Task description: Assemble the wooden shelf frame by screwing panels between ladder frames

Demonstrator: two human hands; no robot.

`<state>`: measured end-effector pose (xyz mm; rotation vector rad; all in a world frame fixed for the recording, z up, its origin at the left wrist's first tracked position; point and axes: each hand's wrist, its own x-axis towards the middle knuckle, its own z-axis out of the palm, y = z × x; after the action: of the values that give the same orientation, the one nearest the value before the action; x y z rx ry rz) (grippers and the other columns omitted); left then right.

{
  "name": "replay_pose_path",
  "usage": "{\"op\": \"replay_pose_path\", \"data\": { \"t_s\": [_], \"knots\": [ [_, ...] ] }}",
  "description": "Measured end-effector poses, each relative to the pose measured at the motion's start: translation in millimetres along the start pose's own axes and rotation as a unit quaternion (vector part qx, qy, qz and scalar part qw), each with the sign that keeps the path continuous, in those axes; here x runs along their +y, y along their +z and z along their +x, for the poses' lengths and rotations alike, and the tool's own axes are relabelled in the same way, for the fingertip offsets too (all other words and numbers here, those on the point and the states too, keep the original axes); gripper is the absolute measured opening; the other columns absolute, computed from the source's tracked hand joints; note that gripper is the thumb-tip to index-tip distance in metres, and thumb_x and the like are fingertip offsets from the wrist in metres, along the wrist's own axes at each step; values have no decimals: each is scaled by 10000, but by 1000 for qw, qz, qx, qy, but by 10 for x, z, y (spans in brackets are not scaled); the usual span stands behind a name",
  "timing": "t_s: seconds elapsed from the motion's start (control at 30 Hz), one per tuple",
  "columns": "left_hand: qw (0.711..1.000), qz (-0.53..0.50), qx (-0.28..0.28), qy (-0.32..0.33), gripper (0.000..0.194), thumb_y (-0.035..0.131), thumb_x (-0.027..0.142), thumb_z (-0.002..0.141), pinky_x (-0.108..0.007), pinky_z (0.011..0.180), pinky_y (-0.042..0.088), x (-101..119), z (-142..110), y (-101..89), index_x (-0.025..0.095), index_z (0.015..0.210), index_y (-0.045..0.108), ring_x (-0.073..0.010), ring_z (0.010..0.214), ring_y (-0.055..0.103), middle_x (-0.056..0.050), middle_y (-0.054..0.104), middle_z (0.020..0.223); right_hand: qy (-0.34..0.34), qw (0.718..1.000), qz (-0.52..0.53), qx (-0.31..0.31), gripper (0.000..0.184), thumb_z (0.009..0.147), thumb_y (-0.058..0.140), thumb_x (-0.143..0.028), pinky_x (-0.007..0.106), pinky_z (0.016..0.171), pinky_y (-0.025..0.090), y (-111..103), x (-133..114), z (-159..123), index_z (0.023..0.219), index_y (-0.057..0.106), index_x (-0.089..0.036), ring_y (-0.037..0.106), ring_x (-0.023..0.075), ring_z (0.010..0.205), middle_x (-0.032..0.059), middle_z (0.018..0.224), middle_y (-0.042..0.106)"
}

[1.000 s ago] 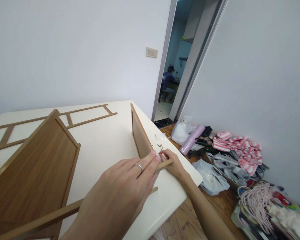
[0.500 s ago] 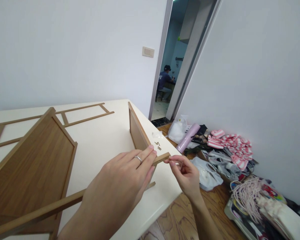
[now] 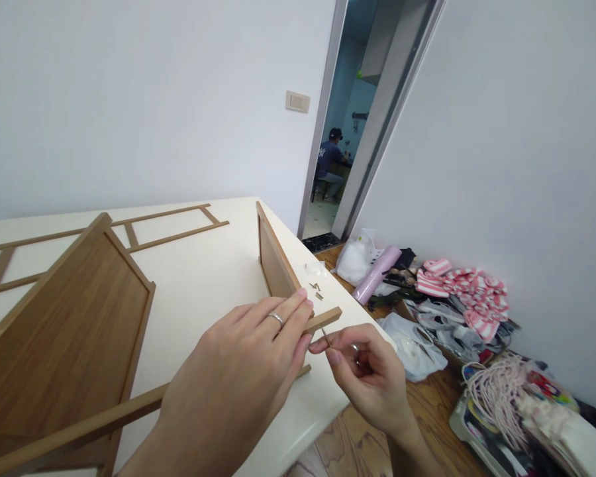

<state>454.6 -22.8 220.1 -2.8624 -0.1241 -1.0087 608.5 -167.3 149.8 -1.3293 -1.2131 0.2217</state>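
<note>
My left hand (image 3: 251, 358), with a ring on it, is closed over a long wooden bar (image 3: 328, 319) where it meets the edge of an upright wooden panel (image 3: 273, 255). The bar's end sticks out past my fingertips. Just below that end, my right hand (image 3: 372, 374) pinches a small thin screw (image 3: 326, 336) between thumb and fingers, its tip pointing up near the bar's underside. Whether the tip touches the bar I cannot tell. Toward the left, a second wooden panel (image 3: 74, 331) stands on the white table (image 3: 203, 278) along the same bar.
Several loose screws (image 3: 318, 291) and a clear plastic bag (image 3: 315, 268) lie beyond the panel. A ladder-like wooden frame (image 3: 179, 235) lies at the back. On the floor to the right are bags, striped cloth (image 3: 477, 291) and a bin (image 3: 467, 424). A person (image 3: 331, 159) sits beyond the doorway.
My right hand has moved from the bar's end to below it, and the screw now shows in its fingers. My left hand keeps its grip on the bar.
</note>
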Motion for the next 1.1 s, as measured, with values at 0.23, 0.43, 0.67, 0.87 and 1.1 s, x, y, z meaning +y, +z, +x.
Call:
{"op": "replay_pose_path", "data": {
  "t_s": [0.23,0.43,0.67,0.87,1.1],
  "knots": [
    [1000,2,1,-8,322,491,142,1042,-397,760,562,4,2,4,118,1273,713,-224,975,763,-67,787,1273,14,1000,-19,-8,59,1005,668,-248,183,435,381,5,-64,52,1030,658,-300,382,66,451,-8,840,765],
    [1000,22,-4,-11,378,407,148,1076,-386,718,570,12,13,-15,128,1242,745,-219,938,775,-55,803,1239,33,999,-18,-8,74,1008,672,-244,178,475,419,-18,-43,61,1035,650,-310,351,57,445,-30,840,761],
    [999,25,-23,4,386,446,125,1039,-396,705,570,8,-21,17,122,1306,725,-230,927,772,-86,776,1304,47,999,-2,13,23,1004,691,-285,204,549,527,21,-36,103,1026,693,-280,555,90,515,8,824,768],
    [999,12,-29,12,414,402,137,1054,-399,717,579,-10,-29,29,125,1324,716,-237,971,776,-95,763,1334,41,997,-37,62,57,980,731,-317,205,488,518,50,-65,110,992,731,-261,605,109,502,18,768,762],
    [998,7,-54,11,390,442,122,1011,-406,716,591,-11,-58,72,152,1273,730,-259,999,774,-113,747,1359,1,996,-51,74,63,989,713,-237,166,587,592,90,-91,106,1019,735,-287,741,125,624,5,788,784]
  ]
}}
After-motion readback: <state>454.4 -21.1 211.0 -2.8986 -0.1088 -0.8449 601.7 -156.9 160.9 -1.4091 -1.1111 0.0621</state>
